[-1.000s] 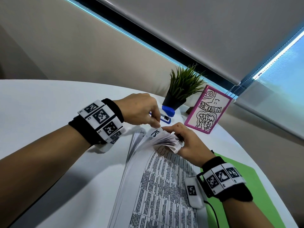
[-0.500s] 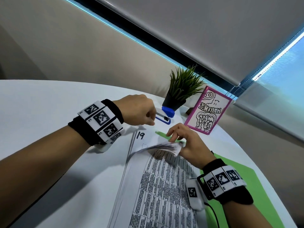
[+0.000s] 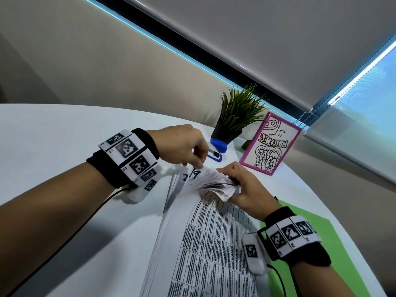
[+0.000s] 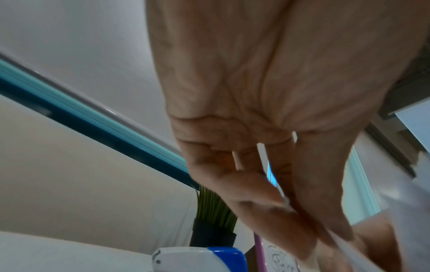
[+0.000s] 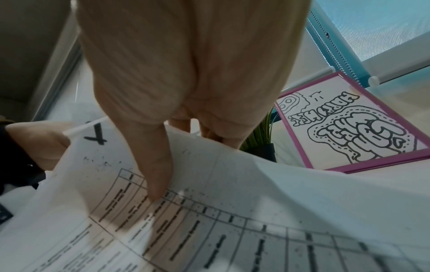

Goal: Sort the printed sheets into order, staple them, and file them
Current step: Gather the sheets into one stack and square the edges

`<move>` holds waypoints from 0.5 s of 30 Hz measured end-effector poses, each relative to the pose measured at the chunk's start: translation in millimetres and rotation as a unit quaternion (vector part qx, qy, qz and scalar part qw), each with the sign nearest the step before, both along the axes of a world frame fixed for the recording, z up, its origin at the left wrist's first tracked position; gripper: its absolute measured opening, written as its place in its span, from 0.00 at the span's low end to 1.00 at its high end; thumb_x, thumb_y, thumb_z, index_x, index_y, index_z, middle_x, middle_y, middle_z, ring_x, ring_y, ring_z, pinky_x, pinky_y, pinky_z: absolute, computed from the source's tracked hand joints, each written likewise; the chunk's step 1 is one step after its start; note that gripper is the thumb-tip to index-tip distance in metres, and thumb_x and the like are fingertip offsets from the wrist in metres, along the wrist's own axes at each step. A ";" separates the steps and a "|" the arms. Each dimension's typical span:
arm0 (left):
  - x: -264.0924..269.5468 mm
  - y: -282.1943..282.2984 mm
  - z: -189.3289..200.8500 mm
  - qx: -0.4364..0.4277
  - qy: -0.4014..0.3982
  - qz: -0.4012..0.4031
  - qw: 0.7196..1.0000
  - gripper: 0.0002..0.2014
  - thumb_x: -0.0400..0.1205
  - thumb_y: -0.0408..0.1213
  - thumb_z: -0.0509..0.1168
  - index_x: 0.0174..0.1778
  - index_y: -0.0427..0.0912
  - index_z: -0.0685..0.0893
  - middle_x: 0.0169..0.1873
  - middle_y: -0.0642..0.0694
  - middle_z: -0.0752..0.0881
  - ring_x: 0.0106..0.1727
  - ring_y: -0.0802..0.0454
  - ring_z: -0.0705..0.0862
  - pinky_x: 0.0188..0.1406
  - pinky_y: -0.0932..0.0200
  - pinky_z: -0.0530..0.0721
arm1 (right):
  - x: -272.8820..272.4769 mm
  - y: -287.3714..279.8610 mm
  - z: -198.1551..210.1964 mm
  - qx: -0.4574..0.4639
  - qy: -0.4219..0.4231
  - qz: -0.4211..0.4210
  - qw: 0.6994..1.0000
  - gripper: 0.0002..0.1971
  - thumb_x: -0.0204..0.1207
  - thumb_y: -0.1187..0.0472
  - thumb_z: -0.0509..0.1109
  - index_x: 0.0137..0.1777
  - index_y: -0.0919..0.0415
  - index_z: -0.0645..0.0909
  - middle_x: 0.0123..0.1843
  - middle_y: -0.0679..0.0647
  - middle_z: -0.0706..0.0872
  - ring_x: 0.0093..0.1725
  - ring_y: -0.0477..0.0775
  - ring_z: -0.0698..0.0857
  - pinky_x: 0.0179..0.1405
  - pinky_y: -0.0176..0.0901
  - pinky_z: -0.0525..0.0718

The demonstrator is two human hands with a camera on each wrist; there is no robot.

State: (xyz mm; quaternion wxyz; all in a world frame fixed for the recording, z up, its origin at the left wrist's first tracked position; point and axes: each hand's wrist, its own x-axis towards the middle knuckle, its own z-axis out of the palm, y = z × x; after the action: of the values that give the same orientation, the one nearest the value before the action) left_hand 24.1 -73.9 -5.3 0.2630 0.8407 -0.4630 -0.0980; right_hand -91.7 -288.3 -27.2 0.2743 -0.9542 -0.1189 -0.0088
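Head view: right hand [image 3: 246, 185] curling back fanned corners of printed sheets [image 3: 214, 243], left hand [image 3: 184, 146] pinching one corner; thin, floppy, slippery, best pinching corners.

1. Both forearms are bare, no sleeves in sight.
2. Left wrist: a wide black fabric band [image 3: 147, 144] wraps it, topped by a curved row of white tiles [image 3: 130, 156], each printed with a black square-pattern marker.
3. Under that wrist hangs a white plastic housing [image 3: 137, 195], and a thin black cable [image 3: 70, 236] trails from it back along the forearm.
4. Right wrist: same kit, a black band [image 3: 308, 257] with white marker tiles [image 3: 292, 234] across the top.
5. A white rounded pod [image 3: 254, 254] with one marker sits on the inner side of that wrist, its black cable [image 3: 280, 281] looping down.
6. Left hand [image 3: 182, 146] and right hand [image 3: 246, 185]: no gloves.
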 end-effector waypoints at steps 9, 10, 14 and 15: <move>2.3 1.0 -7.4 0.124 -0.030 0.082 0.988 0.11 0.84 0.43 0.62 0.52 0.44 0.88 0.50 0.47 0.88 0.50 0.45 0.85 0.48 0.54 0.80 | -7.1 -3.7 1.6 0.052 0.035 0.013 0.998 0.10 0.72 0.61 0.77 0.48 0.61 0.79 0.45 0.49 0.86 0.43 0.46 0.82 0.43 0.37 0.79; 2.6 1.3 -10.3 0.157 -0.027 0.076 0.984 0.12 0.84 0.43 0.62 0.53 0.41 0.88 0.50 0.45 0.89 0.51 0.44 0.85 0.48 0.54 0.80 | -6.8 -3.9 1.2 0.043 0.038 0.010 0.998 0.10 0.72 0.62 0.77 0.49 0.61 0.80 0.44 0.51 0.86 0.42 0.49 0.82 0.42 0.40 0.79; 1.6 0.3 -13.9 0.163 0.007 0.059 0.985 0.11 0.81 0.47 0.67 0.56 0.48 0.87 0.47 0.53 0.88 0.48 0.51 0.83 0.37 0.60 0.78 | -2.5 -3.3 -1.7 0.018 0.037 0.012 0.999 0.07 0.73 0.66 0.77 0.45 0.56 0.83 0.40 0.48 0.86 0.39 0.45 0.82 0.38 0.35 0.77; 1.9 0.1 -13.0 0.147 0.005 0.060 0.987 0.10 0.80 0.47 0.68 0.56 0.51 0.86 0.47 0.55 0.87 0.47 0.52 0.82 0.35 0.61 0.75 | -1.8 -2.8 -2.0 0.021 0.031 0.015 0.999 0.07 0.72 0.68 0.77 0.44 0.57 0.84 0.41 0.49 0.85 0.40 0.44 0.82 0.40 0.35 0.77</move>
State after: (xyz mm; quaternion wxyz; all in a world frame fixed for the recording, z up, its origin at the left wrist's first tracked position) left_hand 26.0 -73.8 -18.2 0.1442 0.8959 -0.3912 -0.1532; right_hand -93.5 -291.0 -29.2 0.2977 -0.9462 -0.1246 0.0221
